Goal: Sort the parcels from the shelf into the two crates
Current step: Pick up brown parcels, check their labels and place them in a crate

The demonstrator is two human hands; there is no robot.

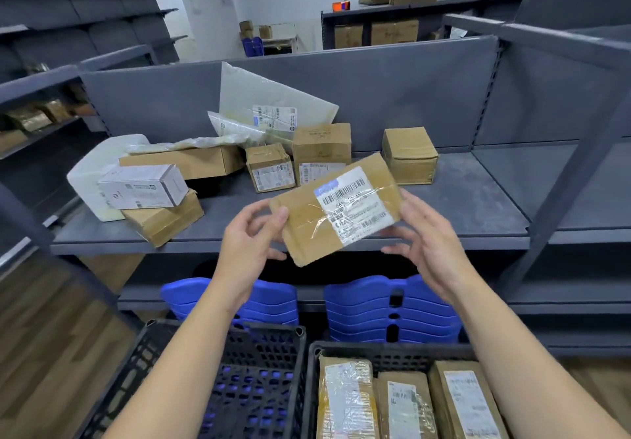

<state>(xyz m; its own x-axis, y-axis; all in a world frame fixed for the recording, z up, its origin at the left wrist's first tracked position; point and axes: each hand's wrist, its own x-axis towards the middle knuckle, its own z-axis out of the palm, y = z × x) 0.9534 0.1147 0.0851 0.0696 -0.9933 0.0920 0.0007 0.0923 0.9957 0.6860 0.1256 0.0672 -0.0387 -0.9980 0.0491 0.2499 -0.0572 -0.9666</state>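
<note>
Left hand and right hand grip a flat brown parcel by its nine and three o'clock ends, above the shelf edge. Three parcels lie in the right crate (five o'clock); the left crate shows none; most are still shelved, I'd judge.

Flat brown parcel, tilted, midair.

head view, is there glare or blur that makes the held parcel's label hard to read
In the head view, clear tape over the white label on the flat brown cardboard parcel throws glare and its small print is blurred; the wide lens bows the grey metal shelf edges, and the frame's edges are smeared.
</note>
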